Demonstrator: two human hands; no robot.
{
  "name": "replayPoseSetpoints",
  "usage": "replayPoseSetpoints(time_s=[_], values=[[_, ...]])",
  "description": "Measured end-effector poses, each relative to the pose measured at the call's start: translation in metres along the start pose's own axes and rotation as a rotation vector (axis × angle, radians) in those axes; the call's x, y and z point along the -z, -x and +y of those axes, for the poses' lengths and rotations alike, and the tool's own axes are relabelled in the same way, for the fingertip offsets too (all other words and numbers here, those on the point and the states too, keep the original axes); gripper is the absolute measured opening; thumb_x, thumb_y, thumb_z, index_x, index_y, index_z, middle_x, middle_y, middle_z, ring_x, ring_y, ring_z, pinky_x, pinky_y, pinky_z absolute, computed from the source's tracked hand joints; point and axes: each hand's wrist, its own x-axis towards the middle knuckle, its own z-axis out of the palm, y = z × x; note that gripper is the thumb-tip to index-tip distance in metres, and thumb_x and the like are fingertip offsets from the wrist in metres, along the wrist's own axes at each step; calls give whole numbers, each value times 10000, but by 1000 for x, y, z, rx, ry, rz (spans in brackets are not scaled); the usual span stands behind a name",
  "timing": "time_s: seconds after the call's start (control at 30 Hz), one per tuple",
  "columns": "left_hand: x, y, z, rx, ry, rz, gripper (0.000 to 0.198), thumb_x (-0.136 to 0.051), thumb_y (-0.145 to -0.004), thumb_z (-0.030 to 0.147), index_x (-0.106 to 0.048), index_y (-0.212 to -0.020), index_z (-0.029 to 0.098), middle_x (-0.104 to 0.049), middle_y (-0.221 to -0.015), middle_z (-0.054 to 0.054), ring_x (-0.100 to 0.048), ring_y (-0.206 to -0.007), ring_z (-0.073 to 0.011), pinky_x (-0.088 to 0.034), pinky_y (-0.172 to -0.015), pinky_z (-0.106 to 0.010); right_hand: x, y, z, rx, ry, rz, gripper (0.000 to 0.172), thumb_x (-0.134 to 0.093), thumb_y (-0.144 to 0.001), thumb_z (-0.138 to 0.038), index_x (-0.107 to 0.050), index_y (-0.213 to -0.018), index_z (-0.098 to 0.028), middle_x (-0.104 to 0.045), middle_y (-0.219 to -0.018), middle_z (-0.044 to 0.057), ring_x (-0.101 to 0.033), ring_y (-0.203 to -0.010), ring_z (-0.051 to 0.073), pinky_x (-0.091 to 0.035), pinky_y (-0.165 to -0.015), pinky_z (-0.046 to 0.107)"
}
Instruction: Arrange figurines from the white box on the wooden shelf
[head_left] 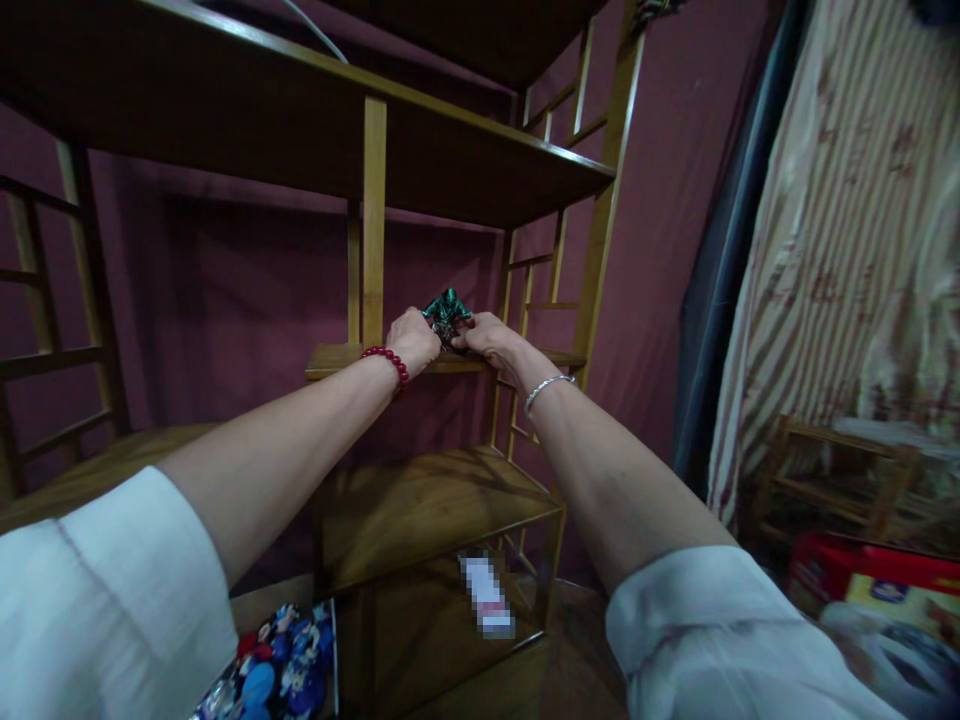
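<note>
A small shiny green and dark figurine [448, 304] stands at a short wooden shelf [330, 360] in the middle of the rack. My left hand [414, 336] is closed on its left side, a red bead bracelet on the wrist. From the right, my right hand [487, 337] grips the figurine too, with a silver bangle on that wrist. Both hands partly cover the figurine's lower part, so I cannot tell whether its base rests on the board.
A wooden post [373, 220] rises left of my hands, and an upper shelf [480, 120] runs overhead. Below are a lower shelf [435, 500] and a box of blue and red figures [285, 665]. A striped curtain [810, 240] and a red box [847, 580] are at right.
</note>
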Motion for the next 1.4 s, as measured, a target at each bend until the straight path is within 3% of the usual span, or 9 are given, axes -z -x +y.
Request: replayPoseSetpoints(time_s=[0.2, 0.9, 1.4], values=[[1, -2, 3, 40, -4, -3, 231, -562, -640, 175, -585, -869, 167, -622, -968, -115, -576, -874, -225, -425, -664, -258, 0, -3, 2, -16, 14, 5, 199, -608, -540, -10, -582, -708, -113, -578, -644, -23, -492, -571, 67, -414, -595, 177], [-5, -21, 0, 103, 53, 44, 265, -571, -678, 194, -583, -930, 113, -609, -975, -152, -571, -886, -232, -426, -710, -279, -2, -15, -3, 43, 183, 71, 289, -674, -499, -82, -648, -786, -110, -602, -642, -30, -534, -644, 91, -409, -624, 164], [-13, -37, -2, 137, 61, 63, 304, -648, -594, 159, -608, -886, 84, -621, -946, -150, -577, -882, -233, -425, -698, -259, -2, -26, 1, 24, 258, 75, 319, -689, -491, -105, -655, -809, -98, -608, -653, -26, -543, -651, 90, -409, -617, 154]])
